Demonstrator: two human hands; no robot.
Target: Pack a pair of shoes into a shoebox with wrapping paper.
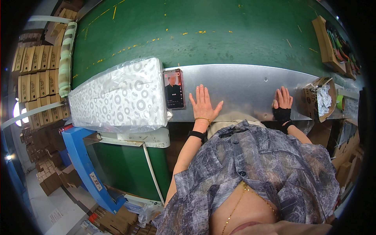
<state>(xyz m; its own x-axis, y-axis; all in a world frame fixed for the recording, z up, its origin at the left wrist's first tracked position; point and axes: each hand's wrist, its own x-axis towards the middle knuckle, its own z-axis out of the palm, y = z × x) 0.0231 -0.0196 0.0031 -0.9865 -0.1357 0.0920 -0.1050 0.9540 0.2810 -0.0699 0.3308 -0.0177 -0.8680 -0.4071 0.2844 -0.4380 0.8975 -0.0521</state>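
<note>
"Where are the hands?"

"Both lie palm down on the smooth silver metal worktop [239, 84]. The left hand [204, 103], with a thin gold bracelet and a black band at its wrist, has its fingers spread wide and thumb stuck out. I see nothing held in it."

"And the right hand [282, 105]?"

"It wears a black fingerless glove. Its fingers are a little bent, with narrow gaps, and the thumb sits near them. It grips nothing that I can see, though what is under the palm I can't tell."

"What is nearest the left one?"

"A dark, upright-screened rectangular phone [174, 89], lying on the metal just left of that hand, its screen lit. Beside the phone's other edge is a large white package with grey rings, wrapped in clear plastic [121, 98]."

"Near the right?"

"A brown cardboard box [312, 102] filled with crumpled whitish material, to that hand's right, apart from it. Beyond the metal runs a broad green surface [196, 23] with yellow marks."
</note>
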